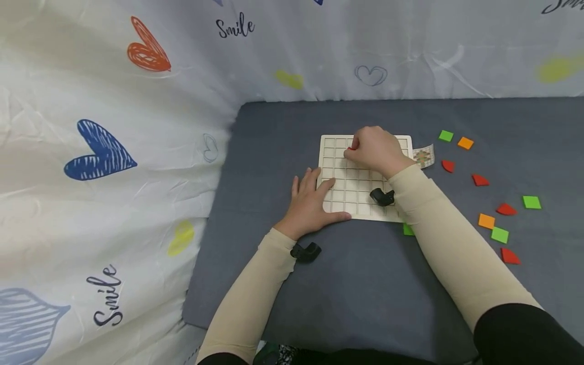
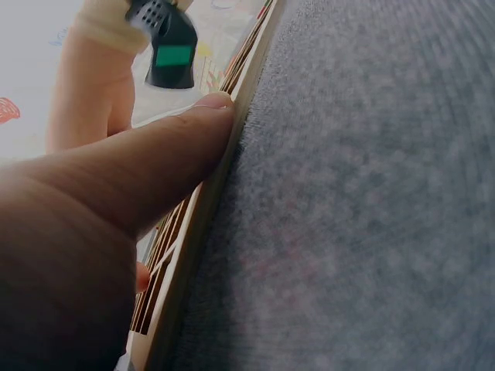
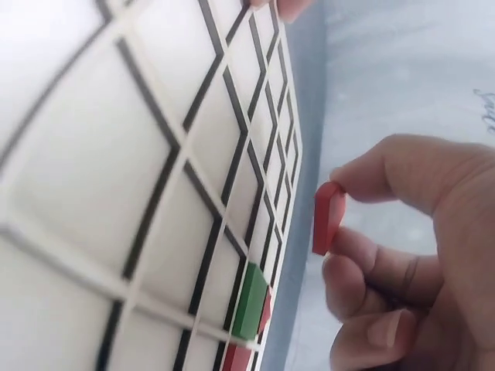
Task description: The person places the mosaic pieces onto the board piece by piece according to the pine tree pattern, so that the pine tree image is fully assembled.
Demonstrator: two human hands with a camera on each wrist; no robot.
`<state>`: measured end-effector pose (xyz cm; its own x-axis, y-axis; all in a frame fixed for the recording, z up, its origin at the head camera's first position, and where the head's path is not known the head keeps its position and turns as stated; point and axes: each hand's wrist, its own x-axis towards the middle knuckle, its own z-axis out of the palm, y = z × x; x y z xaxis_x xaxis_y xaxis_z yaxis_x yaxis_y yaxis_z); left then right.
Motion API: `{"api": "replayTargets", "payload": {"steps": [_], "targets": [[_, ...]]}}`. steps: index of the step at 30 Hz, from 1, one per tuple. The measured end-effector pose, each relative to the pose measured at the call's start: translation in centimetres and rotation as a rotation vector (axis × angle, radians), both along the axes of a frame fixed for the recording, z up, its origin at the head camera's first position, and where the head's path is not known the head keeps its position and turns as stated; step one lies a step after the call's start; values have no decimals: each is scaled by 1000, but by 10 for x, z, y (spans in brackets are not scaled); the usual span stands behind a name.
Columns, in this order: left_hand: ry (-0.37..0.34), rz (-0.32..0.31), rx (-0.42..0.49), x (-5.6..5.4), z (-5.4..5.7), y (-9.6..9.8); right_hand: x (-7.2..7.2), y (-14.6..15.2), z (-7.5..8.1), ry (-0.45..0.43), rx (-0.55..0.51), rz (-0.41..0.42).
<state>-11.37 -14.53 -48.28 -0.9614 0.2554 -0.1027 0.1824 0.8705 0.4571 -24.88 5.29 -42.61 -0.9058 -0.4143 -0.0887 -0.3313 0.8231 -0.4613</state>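
A pale wooden grid board (image 1: 339, 197) lies on the grey table. My right hand (image 1: 380, 151) is over its upper part and pinches a small red piece (image 3: 328, 216) between thumb and fingertips, just above the cells in the right wrist view. A green piece (image 3: 249, 303) sits in a cell there, with red pieces beside it. The head view hides these behind the right hand. At the board's lower left corner, my left hand (image 1: 310, 209) has its fingers spread along the left side; its thumb (image 2: 197, 127) lies against the near edge.
Right of the board lie loose green (image 1: 531, 202), orange (image 1: 465, 143) and red pieces (image 1: 506, 209). A small patterned card (image 1: 425, 156) pokes out by the board's right edge. Another green piece (image 1: 408, 229) shows beside the right forearm. Printed white cloth (image 1: 182, 116) hangs behind and at left.
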Motion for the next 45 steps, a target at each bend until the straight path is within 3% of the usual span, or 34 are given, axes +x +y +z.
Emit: {"api": "replayTargets", "payload": {"steps": [9, 23, 26, 33, 45], "targets": [[-4, -4, -18, -1, 1, 1, -14, -11, 1, -92, 38, -64], [-5, -6, -25, -1, -3, -1, -15, -14, 0, -128, 101, -82], [-1, -4, -27, -1, -3, -1, -16, -10, 1, -85, 75, -26], [-1, 1, -28, -2, -2, 1, -20, 1, 1, -65, 69, 253], [-9, 1, -25, -1, 0, 0, -19, 3, -8, -46, 55, 264]]}}
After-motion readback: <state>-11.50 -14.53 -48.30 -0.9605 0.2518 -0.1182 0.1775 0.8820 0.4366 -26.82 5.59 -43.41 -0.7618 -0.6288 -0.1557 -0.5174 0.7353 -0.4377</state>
